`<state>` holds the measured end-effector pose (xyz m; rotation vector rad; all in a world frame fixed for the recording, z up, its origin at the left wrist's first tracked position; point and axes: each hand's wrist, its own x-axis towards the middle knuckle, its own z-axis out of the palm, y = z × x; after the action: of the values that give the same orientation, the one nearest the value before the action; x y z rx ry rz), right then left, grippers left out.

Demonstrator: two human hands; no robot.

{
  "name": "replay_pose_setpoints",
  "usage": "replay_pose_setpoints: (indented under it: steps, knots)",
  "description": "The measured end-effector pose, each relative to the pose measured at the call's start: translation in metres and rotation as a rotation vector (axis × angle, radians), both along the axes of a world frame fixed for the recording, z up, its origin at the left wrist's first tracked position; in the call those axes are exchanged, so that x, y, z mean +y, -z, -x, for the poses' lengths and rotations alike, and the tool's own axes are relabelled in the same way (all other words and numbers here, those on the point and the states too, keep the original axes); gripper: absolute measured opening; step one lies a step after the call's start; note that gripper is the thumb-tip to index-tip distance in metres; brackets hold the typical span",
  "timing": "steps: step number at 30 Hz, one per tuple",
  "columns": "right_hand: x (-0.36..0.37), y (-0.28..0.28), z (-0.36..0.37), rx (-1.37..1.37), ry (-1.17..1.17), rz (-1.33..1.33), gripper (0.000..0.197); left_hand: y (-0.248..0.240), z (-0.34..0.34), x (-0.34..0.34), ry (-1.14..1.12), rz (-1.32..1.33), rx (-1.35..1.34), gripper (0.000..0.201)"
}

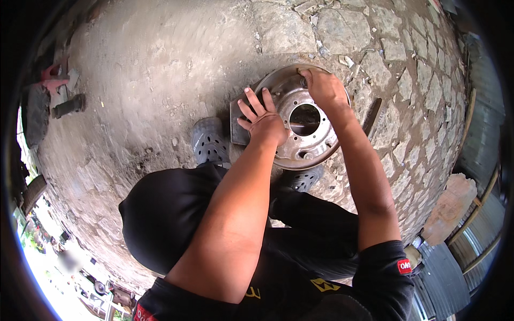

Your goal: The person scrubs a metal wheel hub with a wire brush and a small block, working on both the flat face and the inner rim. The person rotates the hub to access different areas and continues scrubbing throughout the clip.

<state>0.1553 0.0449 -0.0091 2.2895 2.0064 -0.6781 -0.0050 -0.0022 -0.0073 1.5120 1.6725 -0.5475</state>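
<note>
A round steel plate [318, 152] lies in front of me, looking like a drum-brake backing plate. It has a raised rim, a large central hole and small bolt holes around it. My left hand [265, 122] rests on its left side, fingers spread and palm down. On the far part of the plate, my right hand [323, 90] has its fingers curled and pressed together near the rim. A small dark part shows beside those fingertips; whether they hold it is unclear. A stud-like piece [307, 156] stands up from the plate's near side.
Under the plate's left side is a grey block [237, 123]. My grey clogs [209, 142] stand close by. A dark flat bar [372, 116] lies to the right on the stone-paved ground [342, 32]. Red-handled object [55, 80] and black tube [69, 106] lie far left; corrugated sheets [441, 278] line the right.
</note>
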Motion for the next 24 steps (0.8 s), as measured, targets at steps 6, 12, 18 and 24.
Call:
replay_pose_setpoints:
  steps: [6,12,18,24]
  knots:
    - [0.005,-0.009,0.015,0.081,-0.118,-0.028,0.039,0.003,0.001,-0.005,-0.014,-0.045,-0.001,0.134]
    - [0.001,-0.017,-0.007,-0.022,0.079,-0.013,0.045,-0.002,0.000,0.000,-0.010,0.024,-0.012,0.140]
    - [-0.017,-0.009,0.000,0.041,0.260,-0.129,0.042,-0.005,0.005,0.001,-0.036,0.039,-0.029,0.141]
    - [-0.038,0.009,-0.019,0.163,-0.098,-0.159,0.054,-0.007,0.001,0.003,-0.011,0.052,-0.004,0.141]
